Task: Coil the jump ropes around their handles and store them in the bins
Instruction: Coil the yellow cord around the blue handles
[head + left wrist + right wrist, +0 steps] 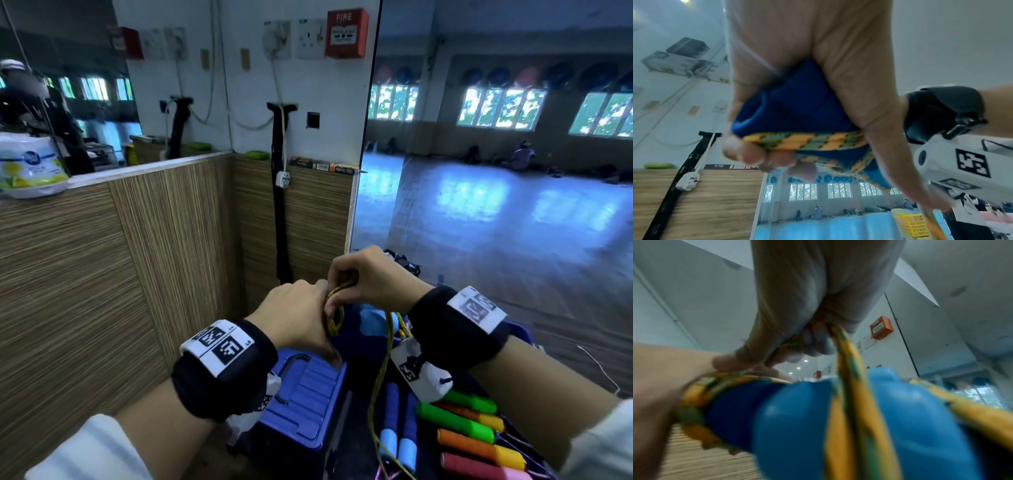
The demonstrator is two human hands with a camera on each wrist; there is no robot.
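My left hand [301, 318] grips the blue foam handles [797, 104] of a jump rope, with turns of yellow-and-green braided rope [805, 140] lying across them. My right hand [363, 274] is just above and to the right, pinching a loop of the same rope [344, 286]. The loose rope [383, 370] hangs down from the hands. In the right wrist view the light-blue handle caps [797, 426] point at the camera, with rope [846, 386] running over them up to my fingers [816, 345].
A blue plastic bin lid [305, 397] lies below my left hand. Other jump ropes with blue [390, 421], green [455, 421], orange [479, 448] and pink [479, 469] handles lie at the lower right. A wood-panelled partition [102, 274] stands left; a wall mirror [496, 154] stands right.
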